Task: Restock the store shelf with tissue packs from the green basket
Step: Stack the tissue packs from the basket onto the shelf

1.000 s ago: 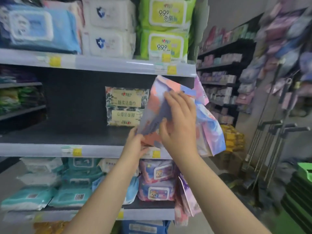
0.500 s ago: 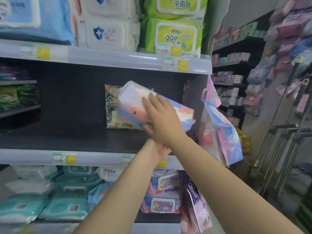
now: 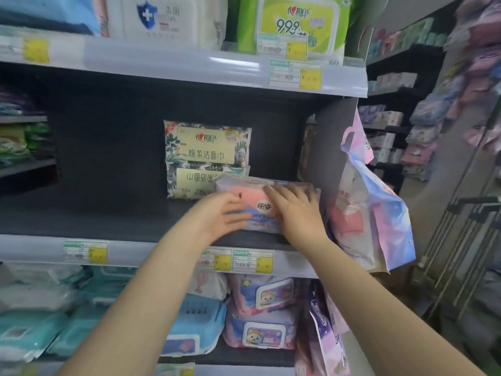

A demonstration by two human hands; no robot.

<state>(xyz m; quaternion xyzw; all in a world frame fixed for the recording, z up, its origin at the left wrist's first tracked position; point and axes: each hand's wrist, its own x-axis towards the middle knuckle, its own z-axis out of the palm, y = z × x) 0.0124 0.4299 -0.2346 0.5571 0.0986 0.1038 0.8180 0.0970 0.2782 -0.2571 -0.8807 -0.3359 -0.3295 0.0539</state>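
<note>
A pink, blue and lilac tissue pack point(image 3: 254, 204) lies flat on the dark middle shelf point(image 3: 122, 215), at its right end, in front of two stacked floral packs point(image 3: 206, 156). My left hand point(image 3: 222, 215) lies with straight fingers on the pack's left front part. My right hand point(image 3: 295, 213) rests flat across the pack's top right. The green basket is out of view.
More pastel packs point(image 3: 371, 221) hang off the shelf's right end panel. Wipes packs fill the shelf above point(image 3: 292, 25) and the shelf below point(image 3: 260, 313). The middle shelf's left half is bare. Metal trolley handles point(image 3: 471, 213) stand in the aisle at right.
The pack came down from a tilted position in the air onto the middle shelf. Both hands now lie flat on it instead of holding it up.
</note>
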